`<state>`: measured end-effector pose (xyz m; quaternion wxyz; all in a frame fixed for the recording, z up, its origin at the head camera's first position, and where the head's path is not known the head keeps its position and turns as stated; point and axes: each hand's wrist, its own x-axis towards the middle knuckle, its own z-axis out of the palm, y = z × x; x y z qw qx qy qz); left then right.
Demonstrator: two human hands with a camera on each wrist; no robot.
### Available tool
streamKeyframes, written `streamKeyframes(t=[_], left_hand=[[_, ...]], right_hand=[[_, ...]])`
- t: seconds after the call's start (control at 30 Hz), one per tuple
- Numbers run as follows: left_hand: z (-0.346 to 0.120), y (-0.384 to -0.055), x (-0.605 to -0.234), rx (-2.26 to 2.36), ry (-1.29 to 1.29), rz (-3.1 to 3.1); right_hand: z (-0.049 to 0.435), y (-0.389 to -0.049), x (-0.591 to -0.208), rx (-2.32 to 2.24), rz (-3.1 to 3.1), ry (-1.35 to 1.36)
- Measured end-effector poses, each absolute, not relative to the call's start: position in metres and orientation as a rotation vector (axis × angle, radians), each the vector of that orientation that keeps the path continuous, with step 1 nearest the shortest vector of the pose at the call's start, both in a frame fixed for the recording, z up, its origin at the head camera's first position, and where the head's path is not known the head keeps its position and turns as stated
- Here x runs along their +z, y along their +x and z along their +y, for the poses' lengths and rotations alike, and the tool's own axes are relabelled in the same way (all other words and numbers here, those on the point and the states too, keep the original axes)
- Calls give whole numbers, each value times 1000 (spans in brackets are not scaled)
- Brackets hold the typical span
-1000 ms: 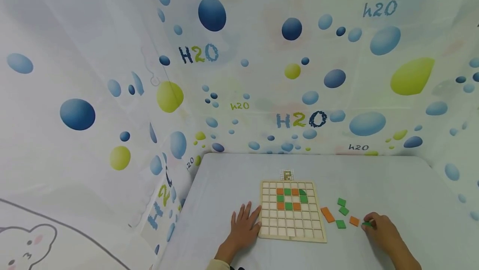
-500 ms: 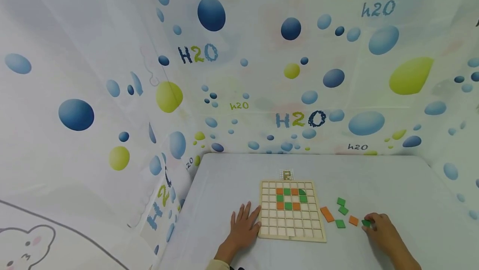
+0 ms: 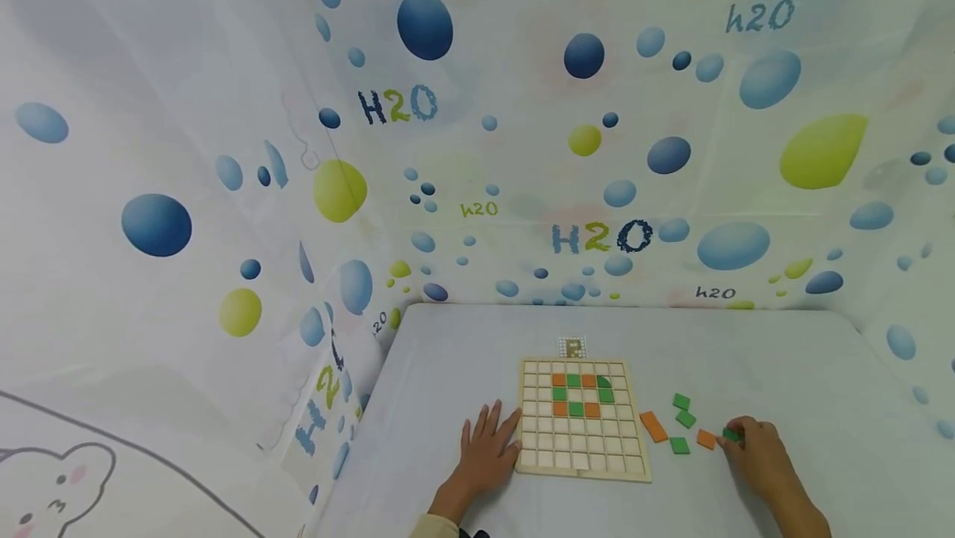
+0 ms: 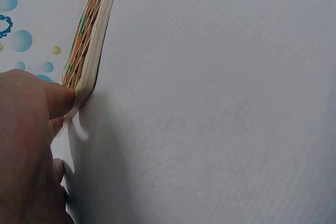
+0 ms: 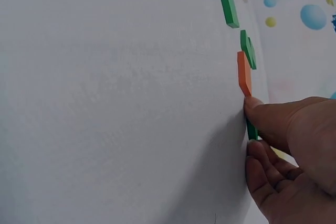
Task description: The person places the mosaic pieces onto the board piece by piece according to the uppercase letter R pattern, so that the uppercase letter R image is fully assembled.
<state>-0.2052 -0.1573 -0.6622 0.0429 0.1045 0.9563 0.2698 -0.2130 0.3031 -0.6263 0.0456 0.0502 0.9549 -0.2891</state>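
Beside the left edge of a wooden grid board [image 3: 578, 443] my left hand [image 3: 485, 453] lies with its fingers spread, the thumb and a fingertip touching the rim. Orange and green tiles on the board form a small ring, with one round-cornered green piece [image 3: 603, 383] at its upper right. On the right of the table my right hand [image 3: 761, 457] pinches a green tile [image 3: 731, 434] between thumb and fingers. In the right wrist view, this green tile [image 5: 252, 129] is partly hidden by the thumb, close to an orange tile [image 5: 244, 73].
Between board and right hand lie loose pieces: a longer orange piece [image 3: 653, 427], an orange square [image 3: 705, 439] and several green tiles [image 3: 679, 445]. A small pattern card [image 3: 572, 347] lies behind the board. Patterned curtains [image 3: 522, 148] rise behind the white table [image 3: 448, 339].
My right hand has shifted slightly away from me with the green tile, which has turned between the fingers. The left hand, board and loose tiles stay in place.
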Motion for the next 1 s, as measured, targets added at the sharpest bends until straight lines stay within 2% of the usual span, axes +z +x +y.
streamKeyframes(t=[0.43,1.0], left_hand=[[-155,-198,-642,888,334,2882],[-156,-200,-645,864,321,2890]], right_hand=[[294,-235,-625,-1017,2947,100],[192,-249,-621,-1152,2900,-78]])
